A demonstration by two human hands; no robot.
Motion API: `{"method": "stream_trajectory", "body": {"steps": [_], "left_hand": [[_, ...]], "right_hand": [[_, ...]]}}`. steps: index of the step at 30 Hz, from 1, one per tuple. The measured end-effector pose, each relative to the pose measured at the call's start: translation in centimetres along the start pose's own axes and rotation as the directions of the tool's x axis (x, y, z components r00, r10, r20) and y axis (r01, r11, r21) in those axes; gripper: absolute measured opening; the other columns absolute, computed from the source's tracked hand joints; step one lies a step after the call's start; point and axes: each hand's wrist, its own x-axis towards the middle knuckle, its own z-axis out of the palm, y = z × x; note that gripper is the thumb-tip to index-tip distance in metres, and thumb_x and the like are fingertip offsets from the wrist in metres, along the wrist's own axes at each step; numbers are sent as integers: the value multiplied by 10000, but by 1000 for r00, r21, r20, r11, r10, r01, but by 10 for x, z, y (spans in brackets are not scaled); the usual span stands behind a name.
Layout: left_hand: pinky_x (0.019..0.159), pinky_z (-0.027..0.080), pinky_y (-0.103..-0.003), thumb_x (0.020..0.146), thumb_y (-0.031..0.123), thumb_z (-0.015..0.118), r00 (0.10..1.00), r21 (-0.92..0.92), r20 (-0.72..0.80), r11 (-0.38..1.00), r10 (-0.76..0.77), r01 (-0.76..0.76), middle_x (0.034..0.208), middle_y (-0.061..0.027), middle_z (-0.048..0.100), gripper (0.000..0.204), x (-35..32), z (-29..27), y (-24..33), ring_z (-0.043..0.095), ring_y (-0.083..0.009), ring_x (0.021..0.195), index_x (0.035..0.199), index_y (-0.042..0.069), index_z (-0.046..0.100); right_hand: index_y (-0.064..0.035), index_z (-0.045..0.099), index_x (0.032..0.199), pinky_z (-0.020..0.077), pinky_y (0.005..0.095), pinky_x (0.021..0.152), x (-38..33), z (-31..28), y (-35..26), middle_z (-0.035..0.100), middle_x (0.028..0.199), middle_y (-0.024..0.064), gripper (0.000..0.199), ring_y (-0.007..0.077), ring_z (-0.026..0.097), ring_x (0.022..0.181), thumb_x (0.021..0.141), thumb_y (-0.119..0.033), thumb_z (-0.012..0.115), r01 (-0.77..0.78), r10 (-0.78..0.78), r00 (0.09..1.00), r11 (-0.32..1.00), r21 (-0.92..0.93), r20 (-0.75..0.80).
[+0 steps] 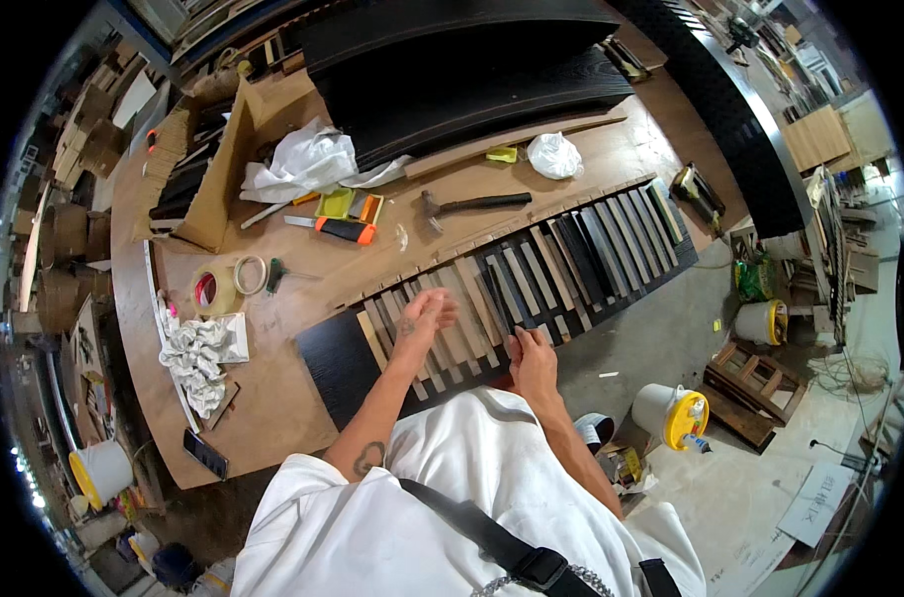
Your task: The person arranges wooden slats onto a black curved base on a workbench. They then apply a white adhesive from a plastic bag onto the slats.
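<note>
Lying near the left edge of the table is a phone, with crumpled paper behind it and a tape roll farther back. Beyond these stands an open box, and to its right lies an orange knife.

Next comes the black board, set along the table's near side, its left end bare. Strips lie across it side by side, from just past that bare part to its right end. The left hand is over the leftward strips, fingers loosely extended, gripping nothing that shows. Behind the board rests a hammer, in neither hand. The right hand is by the board's near edge, fingers curled in; whether they pinch something small cannot be told, as the fingertips are hidden.

Judged by the layout, much of the row is down. What seems left is the bare end and the middle, where black shows between strips and some pieces are short. Whether any strip is fixed is unclear.

Farther right, a yellow-lidded bucket stands on the floor.
</note>
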Motion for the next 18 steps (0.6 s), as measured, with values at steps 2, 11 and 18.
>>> {"method": "stream_trajectory", "body": {"steps": [2, 11, 18], "left_hand": [[819, 527, -306, 1035, 331, 473, 1000, -3, -16, 1000, -8, 8, 1042, -107, 653, 379, -4, -2, -2, 636, -173, 909, 1218, 9, 552], [809, 512, -281, 1029, 296, 487, 991, -54, -109, 995, -83, 78, 1032, -86, 670, 322, -18, 0, -20, 635, -149, 900, 1158, 24, 602], [789, 526, -273, 1028, 297, 499, 987, 29, -154, 999, 37, -33, 1009, -84, 664, 333, -8, -11, -16, 636, -143, 874, 1171, 11, 592]], "right_hand": [[-13, 670, 1086, 512, 406, 722, 0, -6, 1, 604, 899, 115, 227, 302, 594, 880, 876, -89, 630, -14, 15, 999, 1000, -26, 47], [15, 633, 1134, 502, 419, 687, 5, -8, 3, 567, 924, 139, 278, 324, 572, 879, 871, -73, 619, 141, -142, 990, 986, -91, -4], [93, 581, 1171, 501, 433, 708, 5, -1, -2, 572, 975, 187, 343, 355, 554, 899, 874, -76, 617, 175, -167, 984, 969, -177, 59]]}}
